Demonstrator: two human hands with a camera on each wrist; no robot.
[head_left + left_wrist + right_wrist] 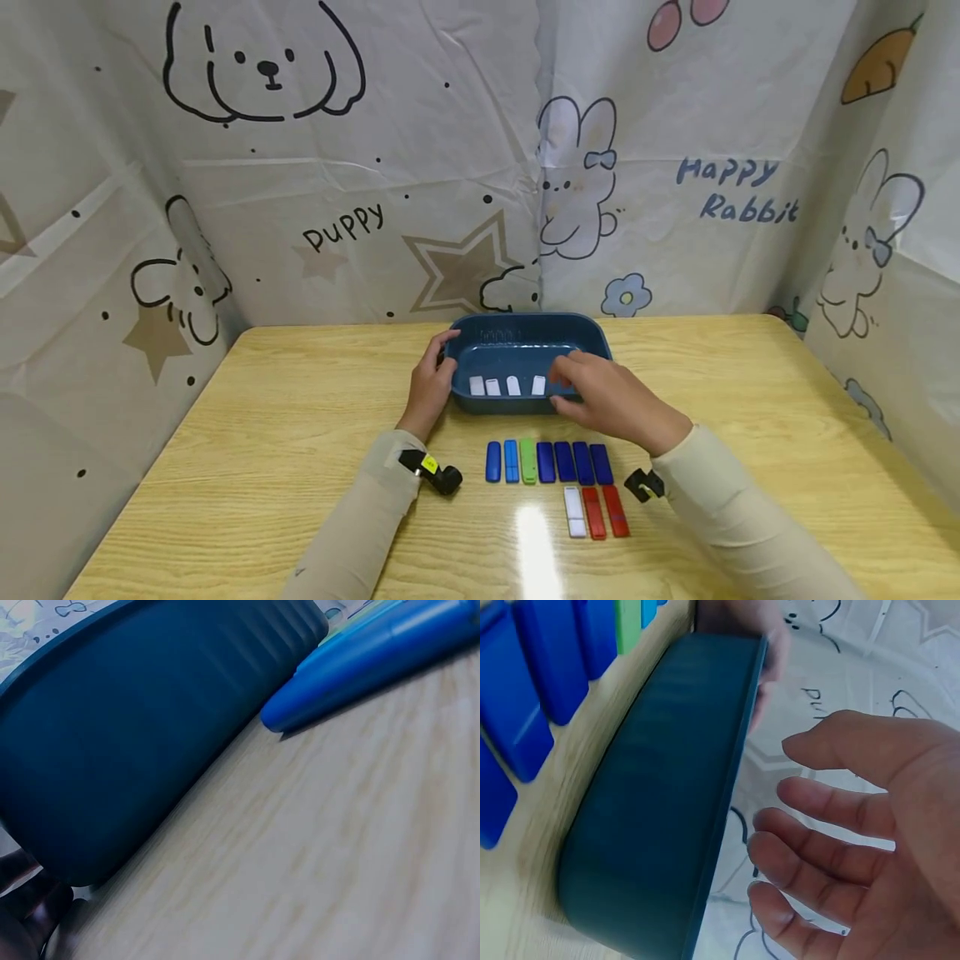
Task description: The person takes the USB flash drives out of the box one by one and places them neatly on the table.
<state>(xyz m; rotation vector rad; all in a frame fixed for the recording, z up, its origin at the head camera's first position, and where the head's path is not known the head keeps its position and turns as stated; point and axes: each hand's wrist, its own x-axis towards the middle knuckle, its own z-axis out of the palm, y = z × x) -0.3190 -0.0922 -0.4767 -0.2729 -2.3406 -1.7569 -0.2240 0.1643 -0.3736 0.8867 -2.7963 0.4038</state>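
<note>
Red sticks (593, 512) lie nearest on the counter (300, 400), then a row of blue and green sticks (546, 462); beyond, my right hand (606, 396) hovers, fingers relaxed, empty, over the bin (517, 406), whose left end my left hand (432, 387) grips.

Mid-frame, a basin (495, 406) sits on the table (300, 400), left hand (431, 385) at its left end; 4 small pieces (513, 386) stand inside its near wall, the right hand (609, 396) possibly hiding more. Below lie 7 sticks (546, 462) in a row, 3 others (593, 512) nearer the bottom, rightward.
</note>
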